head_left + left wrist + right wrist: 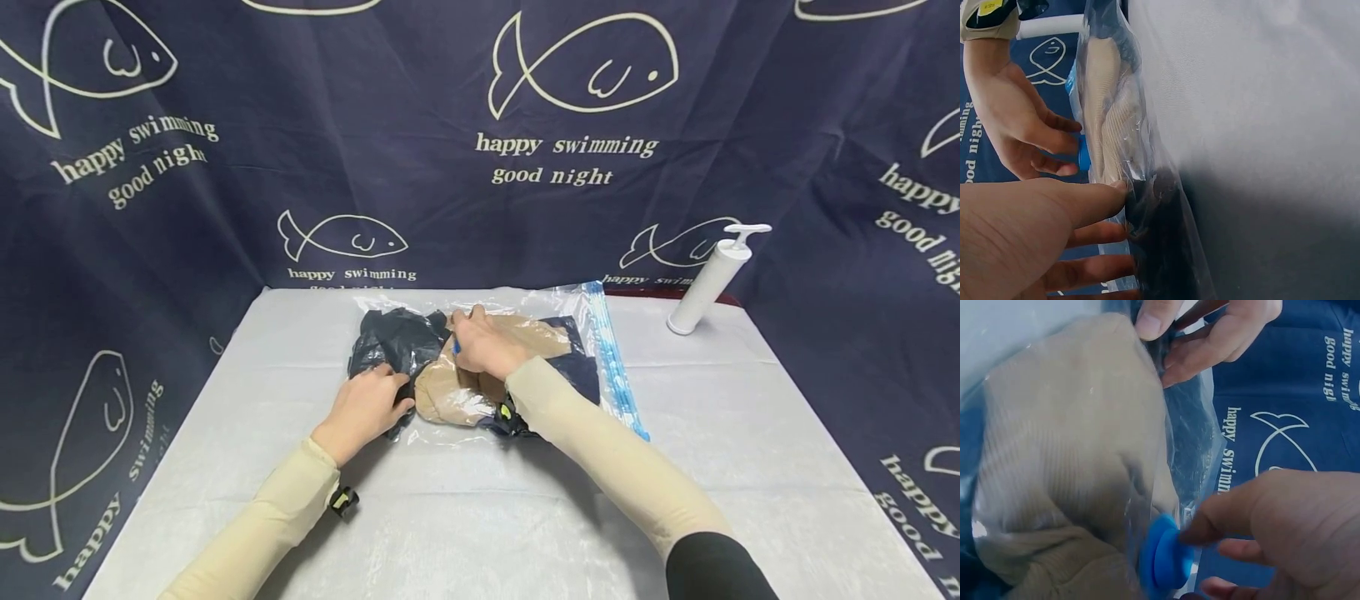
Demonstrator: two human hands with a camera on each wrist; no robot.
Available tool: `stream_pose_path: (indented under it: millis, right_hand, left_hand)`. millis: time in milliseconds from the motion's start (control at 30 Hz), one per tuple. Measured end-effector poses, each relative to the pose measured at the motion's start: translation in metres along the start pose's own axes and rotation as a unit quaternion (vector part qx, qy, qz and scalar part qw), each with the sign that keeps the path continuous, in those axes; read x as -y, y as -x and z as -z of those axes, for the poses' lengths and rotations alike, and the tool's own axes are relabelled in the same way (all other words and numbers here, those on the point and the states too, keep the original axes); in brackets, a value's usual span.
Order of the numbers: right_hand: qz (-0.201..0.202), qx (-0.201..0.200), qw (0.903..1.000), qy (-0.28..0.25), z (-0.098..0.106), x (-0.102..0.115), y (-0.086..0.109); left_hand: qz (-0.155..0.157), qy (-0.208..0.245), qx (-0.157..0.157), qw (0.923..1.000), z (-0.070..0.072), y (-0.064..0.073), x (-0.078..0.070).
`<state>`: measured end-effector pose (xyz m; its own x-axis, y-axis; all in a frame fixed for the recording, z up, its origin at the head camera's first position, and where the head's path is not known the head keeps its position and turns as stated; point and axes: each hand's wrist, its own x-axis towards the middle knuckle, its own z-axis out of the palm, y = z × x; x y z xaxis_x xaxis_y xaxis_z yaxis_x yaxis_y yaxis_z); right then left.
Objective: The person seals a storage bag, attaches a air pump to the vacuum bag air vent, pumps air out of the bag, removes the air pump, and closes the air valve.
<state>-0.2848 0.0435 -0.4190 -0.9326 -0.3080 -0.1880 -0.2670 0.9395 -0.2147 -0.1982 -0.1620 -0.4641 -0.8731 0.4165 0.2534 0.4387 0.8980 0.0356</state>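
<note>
A dark blue cloth curtain [420,196], with white fish drawings and the words "happy swimming good night", hangs behind and at both sides of the white tabletop [450,533]. The person wears beige sleeves [607,450]. On the tabletop, toward its far edge, lies a clear plastic bag [577,302], with a blue strip [615,367] along its right end. Inside are a beige ribbed garment [446,392] in the middle, a black garment [390,337] at the left and a navy cloth [579,375] at the right. A white hand pump [708,287] stands upright on the tabletop, to the right of the bag and apart from it. The left hand [367,404] rests on the left part of the bag, over the black garment, with its fingers spread and nearly straight. The right hand [483,342] is above the beige garment; its thumb and fingers are bent and hold the small round blue cap [1169,556] on the bag.
</note>
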Motion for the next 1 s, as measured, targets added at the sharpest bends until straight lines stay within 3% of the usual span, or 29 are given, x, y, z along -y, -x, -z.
stream_pose_path:
  millis: [133, 267, 567, 833, 1000]
  right_hand:
    - [-0.008, -0.009, 0.9999, 0.005, -0.0014, -0.0013, -0.0002]
    - [0.008, -0.014, 0.9997, 0.020, -0.0032, -0.0021, -0.0033]
    - [0.035, 0.011, 0.9992, 0.017, 0.0004, -0.0013, 0.0008]
    - [0.009, -0.016, 0.9997, -0.016, -0.0012, -0.0015, -0.0007]
    - [0.028, -0.018, 0.9994, -0.010, -0.0034, -0.0012, -0.0036]
  left_hand:
    - [-0.002, 0.001, -0.002, 1.0000, -0.0018, -0.0004, -0.0007]
    - [-0.003, 0.000, -0.006, 1.0000, -0.0029, 0.0003, -0.0008]
    - [-0.002, 0.002, -0.006, 1.0000, -0.0028, 0.0008, 0.0006]
    - [0.001, -0.005, 0.001, 1.0000, -0.0018, 0.0013, 0.0002]
    - [0.002, -0.010, 0.004, 0.9999, -0.0010, 0.0006, -0.0017]
